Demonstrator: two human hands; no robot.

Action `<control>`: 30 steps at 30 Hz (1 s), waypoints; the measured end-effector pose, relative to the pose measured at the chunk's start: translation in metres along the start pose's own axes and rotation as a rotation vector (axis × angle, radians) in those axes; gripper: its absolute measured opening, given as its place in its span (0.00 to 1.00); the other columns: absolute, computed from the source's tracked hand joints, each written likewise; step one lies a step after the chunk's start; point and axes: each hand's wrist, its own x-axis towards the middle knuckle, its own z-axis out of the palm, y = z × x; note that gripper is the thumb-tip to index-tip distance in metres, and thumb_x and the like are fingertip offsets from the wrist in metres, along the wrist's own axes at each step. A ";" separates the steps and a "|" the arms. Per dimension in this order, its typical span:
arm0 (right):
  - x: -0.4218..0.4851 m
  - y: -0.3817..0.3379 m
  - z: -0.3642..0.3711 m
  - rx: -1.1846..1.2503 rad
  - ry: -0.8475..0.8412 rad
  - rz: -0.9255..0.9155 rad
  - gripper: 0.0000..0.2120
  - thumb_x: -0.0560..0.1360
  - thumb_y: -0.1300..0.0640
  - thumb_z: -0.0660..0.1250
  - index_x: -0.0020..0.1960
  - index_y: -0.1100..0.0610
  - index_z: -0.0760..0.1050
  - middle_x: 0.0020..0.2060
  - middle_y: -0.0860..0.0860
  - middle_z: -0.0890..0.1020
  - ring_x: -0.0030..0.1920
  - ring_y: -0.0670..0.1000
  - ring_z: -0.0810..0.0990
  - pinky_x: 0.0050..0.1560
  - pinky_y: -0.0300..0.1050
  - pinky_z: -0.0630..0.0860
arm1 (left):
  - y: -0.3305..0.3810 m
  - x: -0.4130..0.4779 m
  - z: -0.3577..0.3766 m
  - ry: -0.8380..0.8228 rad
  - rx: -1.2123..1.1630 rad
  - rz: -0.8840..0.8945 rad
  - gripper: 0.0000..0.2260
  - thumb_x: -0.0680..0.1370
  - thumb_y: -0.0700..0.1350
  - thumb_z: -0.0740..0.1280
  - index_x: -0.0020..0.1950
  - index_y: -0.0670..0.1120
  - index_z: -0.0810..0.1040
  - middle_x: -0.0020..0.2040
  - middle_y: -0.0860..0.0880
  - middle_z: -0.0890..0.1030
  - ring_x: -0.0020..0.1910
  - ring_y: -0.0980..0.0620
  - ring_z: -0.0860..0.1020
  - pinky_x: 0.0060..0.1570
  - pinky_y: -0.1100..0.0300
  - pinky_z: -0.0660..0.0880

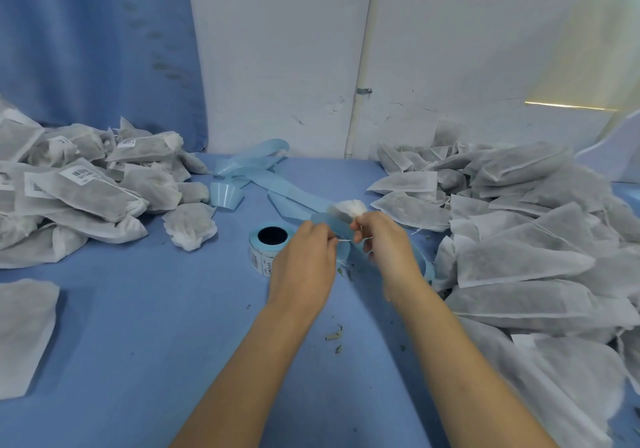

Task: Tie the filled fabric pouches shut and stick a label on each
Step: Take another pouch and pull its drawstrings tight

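On the far left of the tabletop (pixel 138 361) lies the heap of finished pouches (pixel 86 188), necks cinched and white barcode labels (pixel 80 173) showing on several. One flat pouch (pixel 24 333) sits apart at the near left edge.

Toward the middle stands the label roll (pixel 272 245), its spent blue backing strip (pixel 263 174) trailing off to the far side.

Just right of the roll my left hand (pixel 304 260) pinches one end of a thin white drawstring (pixel 343 240). The fingers (pixel 327 236) are pressed together on it. The string runs taut across a small gap to my right hand (pixel 384 243), whose fingers (pixel 360 229) are curled round the neck of the pouch I am closing (pixel 350 207). Only its puckered white mouth shows above my knuckles. The frame is blurred here, so I cannot tell exactly how the right fingertips sit.

The pouch looks light and limp, thin non-woven fabric over loose dry fill. I judge it will sag and spill crumbs (pixel 334 337) if I take it by the body. The neck, just below the gather, is the place to hold. The string is fine and probably slick, so it wants a firm pinch and a steady pull, not a jerk.

To the right waits the big heap of open pouches (pixel 519 233).
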 end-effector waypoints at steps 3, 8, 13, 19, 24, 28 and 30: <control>-0.003 0.004 0.003 -0.284 0.059 -0.167 0.11 0.75 0.58 0.58 0.35 0.59 0.71 0.32 0.51 0.77 0.35 0.48 0.69 0.36 0.44 0.66 | 0.000 0.000 -0.004 0.047 0.074 0.022 0.11 0.83 0.48 0.56 0.52 0.44 0.74 0.53 0.51 0.71 0.45 0.51 0.74 0.37 0.58 0.66; -0.008 0.006 0.007 -0.713 0.135 -0.448 0.09 0.75 0.56 0.61 0.40 0.58 0.76 0.38 0.48 0.80 0.50 0.50 0.69 0.45 0.49 0.70 | 0.005 -0.001 -0.007 0.075 -0.039 0.090 0.09 0.82 0.45 0.57 0.51 0.43 0.74 0.68 0.54 0.67 0.41 0.49 0.77 0.35 0.54 0.71; -0.014 0.004 0.012 -0.760 0.183 -0.699 0.07 0.75 0.63 0.63 0.48 0.59 0.80 0.46 0.49 0.83 0.59 0.53 0.72 0.52 0.50 0.72 | 0.004 0.003 -0.004 0.121 -0.450 0.109 0.06 0.82 0.40 0.57 0.51 0.46 0.73 0.66 0.61 0.68 0.47 0.63 0.73 0.49 0.61 0.73; -0.013 0.009 0.012 -0.699 0.126 -0.713 0.13 0.73 0.65 0.62 0.53 0.56 0.80 0.50 0.47 0.82 0.58 0.49 0.71 0.52 0.40 0.68 | 0.000 0.004 0.000 0.170 -0.596 0.099 0.05 0.81 0.36 0.59 0.52 0.44 0.73 0.59 0.55 0.73 0.53 0.66 0.73 0.51 0.76 0.66; -0.015 0.012 0.015 -0.699 0.175 -0.772 0.18 0.71 0.66 0.61 0.57 0.56 0.80 0.54 0.46 0.82 0.59 0.53 0.73 0.55 0.48 0.73 | -0.003 0.004 0.003 0.200 -0.535 0.077 0.06 0.81 0.36 0.59 0.48 0.46 0.71 0.54 0.53 0.72 0.49 0.76 0.69 0.49 0.79 0.63; -0.016 0.015 0.019 -0.715 0.184 -0.846 0.23 0.68 0.67 0.60 0.61 0.57 0.78 0.62 0.47 0.79 0.60 0.55 0.74 0.55 0.47 0.73 | -0.002 0.003 0.004 0.197 -0.461 0.020 0.06 0.82 0.41 0.56 0.50 0.43 0.72 0.48 0.50 0.74 0.43 0.64 0.71 0.41 0.70 0.67; -0.015 0.017 0.018 -0.692 0.174 -0.842 0.23 0.69 0.67 0.60 0.62 0.57 0.78 0.63 0.46 0.79 0.60 0.53 0.74 0.56 0.43 0.71 | 0.000 0.001 0.002 0.193 -0.412 0.030 0.07 0.82 0.43 0.55 0.48 0.44 0.70 0.45 0.48 0.74 0.40 0.55 0.72 0.40 0.59 0.69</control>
